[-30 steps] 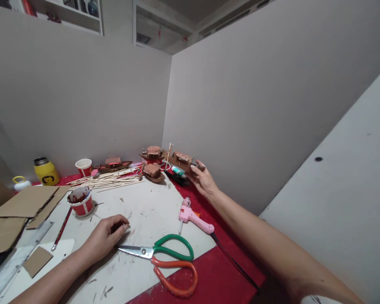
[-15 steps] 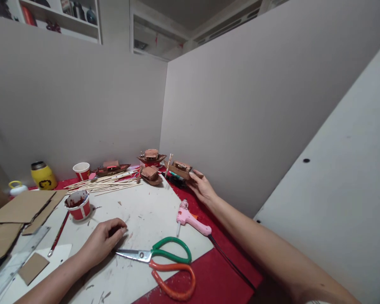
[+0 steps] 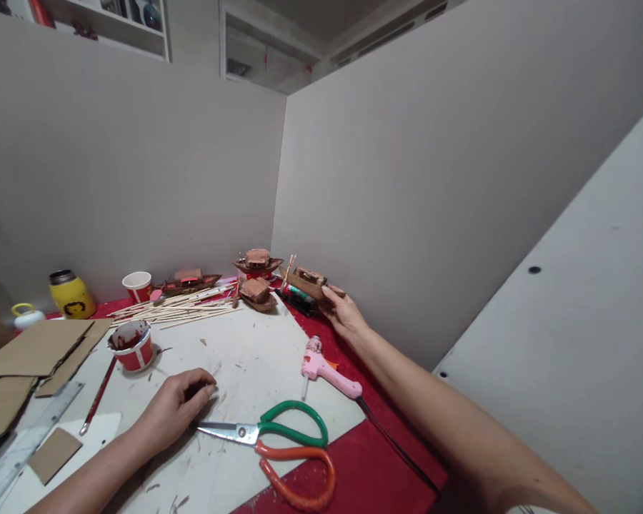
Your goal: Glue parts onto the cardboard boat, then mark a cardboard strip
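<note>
At the back right corner, my right hand grips a small brown model boat by its near end, thumb on top. The boat has a little roofed cabin and is held slightly raised. My left hand rests on the white board, its fingers loosely curled toward the thumb with nothing seen in them. Just below its fingertips lie large scissors with one green and one orange handle. A pink glue gun lies between the hands. Two more model boats, one upper and one lower, stand left of the held one.
Thin wooden sticks lie in a pile at the back, before another model boat. Left are a paint-stained cup, a clean paper cup, a brush, cardboard sheets, a ruler and a yellow bottle. Grey partitions enclose the table.
The camera view has shifted slightly. My right hand still grips the model boat, which has moved a little to the right in view; my left hand stays in place.
</note>
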`<state>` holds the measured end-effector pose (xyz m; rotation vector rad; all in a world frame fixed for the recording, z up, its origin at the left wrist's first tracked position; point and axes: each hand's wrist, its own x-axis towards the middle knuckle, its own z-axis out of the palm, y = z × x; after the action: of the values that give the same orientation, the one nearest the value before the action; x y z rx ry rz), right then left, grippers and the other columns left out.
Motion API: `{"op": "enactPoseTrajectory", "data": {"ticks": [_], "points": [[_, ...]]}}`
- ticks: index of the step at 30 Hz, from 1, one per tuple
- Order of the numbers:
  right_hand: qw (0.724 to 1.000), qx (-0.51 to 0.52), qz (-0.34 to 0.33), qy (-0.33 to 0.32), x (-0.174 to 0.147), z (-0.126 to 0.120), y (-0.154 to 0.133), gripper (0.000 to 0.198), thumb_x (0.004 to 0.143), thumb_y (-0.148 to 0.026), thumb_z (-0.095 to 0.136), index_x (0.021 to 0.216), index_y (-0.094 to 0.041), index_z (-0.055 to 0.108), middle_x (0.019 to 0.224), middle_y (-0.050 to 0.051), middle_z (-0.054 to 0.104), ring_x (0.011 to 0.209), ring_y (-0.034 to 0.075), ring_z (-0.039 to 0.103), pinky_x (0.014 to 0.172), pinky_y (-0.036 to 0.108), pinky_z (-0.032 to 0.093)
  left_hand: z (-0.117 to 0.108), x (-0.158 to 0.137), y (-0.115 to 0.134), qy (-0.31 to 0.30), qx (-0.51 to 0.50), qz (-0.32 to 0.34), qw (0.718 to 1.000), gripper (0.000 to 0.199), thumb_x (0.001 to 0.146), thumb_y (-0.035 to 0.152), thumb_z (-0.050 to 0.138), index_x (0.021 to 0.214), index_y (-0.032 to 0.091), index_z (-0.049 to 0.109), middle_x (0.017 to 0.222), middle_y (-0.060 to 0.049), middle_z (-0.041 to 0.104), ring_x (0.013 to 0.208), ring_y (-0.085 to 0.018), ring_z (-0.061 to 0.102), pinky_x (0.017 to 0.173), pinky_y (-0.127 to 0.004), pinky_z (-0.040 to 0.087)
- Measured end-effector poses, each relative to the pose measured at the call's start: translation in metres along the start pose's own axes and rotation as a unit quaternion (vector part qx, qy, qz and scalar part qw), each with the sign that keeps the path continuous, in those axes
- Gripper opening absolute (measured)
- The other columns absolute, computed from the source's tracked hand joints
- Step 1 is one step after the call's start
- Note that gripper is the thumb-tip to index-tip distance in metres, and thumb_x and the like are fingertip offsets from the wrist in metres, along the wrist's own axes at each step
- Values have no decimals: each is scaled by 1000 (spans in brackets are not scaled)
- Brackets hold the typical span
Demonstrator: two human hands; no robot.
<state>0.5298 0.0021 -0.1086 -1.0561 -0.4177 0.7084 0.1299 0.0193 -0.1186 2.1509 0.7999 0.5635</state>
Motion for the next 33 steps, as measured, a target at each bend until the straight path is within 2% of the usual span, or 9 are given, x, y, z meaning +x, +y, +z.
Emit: {"op": "enactPoseTrajectory", "data": {"ticks": [4, 8, 12, 16, 22, 26, 30, 33], "points": [[999, 39, -18, -24, 5, 8, -10, 24, 89, -25, 64, 112, -18, 61, 106, 4, 65, 88, 16, 64, 76, 34, 56, 0, 0, 1, -4, -1, -4, 1000, 26, 89, 38, 51, 88, 18, 67, 79, -3, 67, 73, -18, 57, 66, -26, 42], [993, 85, -34, -77, 6, 22, -24, 30, 71, -20, 79, 96, -28, 65, 81, -7, 69, 77, 12, 66, 74, 28, 58, -1, 1, 1, -9, 5, -7, 1000, 26, 89, 38, 49, 88, 18, 66, 80, -3, 67, 74, -19, 57, 67, -26, 42], [985, 110, -34, -129, 1, 33, -24, 34, 61, -24, 84, 89, -30, 65, 81, -7, 72, 82, 15, 68, 80, 33, 59, -1, 0, 2, -15, 12, -6, 1000, 27, 91, 40, 48, 88, 19, 65, 80, -3, 67, 75, -18, 57, 68, -26, 43], [982, 102, -23, -156, 1, 36, -13, 35, 59, -23, 85, 88, -29, 66, 83, -7, 73, 82, 15, 69, 80, 34, 60, -1, -1, 3, -19, 7, -4, 1000, 27, 90, 40, 48, 89, 18, 65, 82, -3, 68, 75, -18, 58, 68, -26, 43], [987, 75, -22, -143, 13, 29, -9, 34, 59, -20, 86, 84, -27, 64, 78, -7, 72, 76, 13, 68, 70, 27, 60, -1, -2, 1, -14, 3, 1, 1000, 25, 89, 39, 50, 90, 19, 64, 82, -3, 69, 76, -18, 59, 70, -27, 44], [988, 61, -30, -139, 19, 25, -14, 33, 62, -18, 85, 86, -27, 64, 79, -7, 71, 76, 14, 67, 71, 28, 60, 0, -2, -2, -17, 3, 10, 1000, 25, 90, 38, 49, 91, 19, 65, 85, -3, 69, 79, -19, 61, 72, -27, 44], [989, 33, -29, -144, 23, 31, -11, 21, 85, -24, 69, 104, -18, 63, 98, 2, 68, 83, 16, 66, 73, 33, 58, 1, -1, -4, -10, 10, 10, 1000, 24, 90, 37, 49, 90, 19, 65, 83, -3, 69, 77, -19, 60, 70, -28, 44], [988, 7, -24, -150, 25, 42, -4, 27, 93, -29, 58, 116, -16, 59, 115, 8, 62, 94, 19, 64, 79, 38, 56, 2, -1, -4, -10, 5, 9, 1000, 24, 90, 36, 49, 90, 18, 65, 83, -3, 69, 77, -19, 61, 71, -28, 44]]}}
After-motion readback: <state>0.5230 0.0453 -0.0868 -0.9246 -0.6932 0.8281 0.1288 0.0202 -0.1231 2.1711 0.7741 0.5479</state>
